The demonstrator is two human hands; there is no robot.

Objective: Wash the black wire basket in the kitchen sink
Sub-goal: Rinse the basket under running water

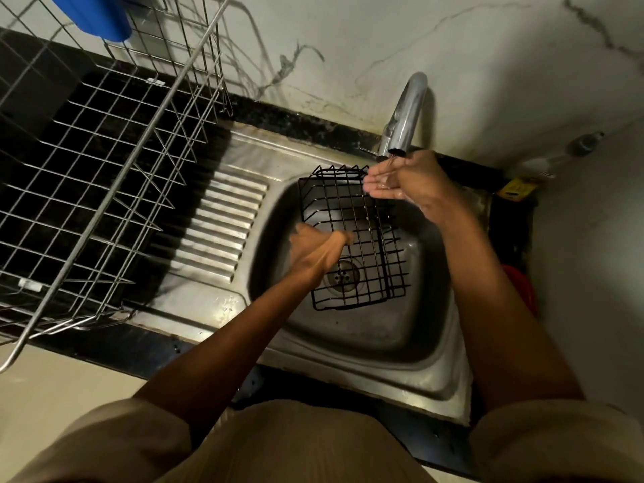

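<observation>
Inside sink (366, 346), left hand (313, 251) grips black wire basket (348, 210).

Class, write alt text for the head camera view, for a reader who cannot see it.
A person's left hand grips a black wire basket in a steel sink, while the right hand is cupped under the running tap. A large wire dish rack stands to the left.

A: How is the light?
B: Dim and warm, brightest on the wall (453, 47); the wire rack (104, 151) throws hard shadows across the counter (104, 346).
A: Sharpness?
B: Soft, edges bowed by the wide lens.
</observation>
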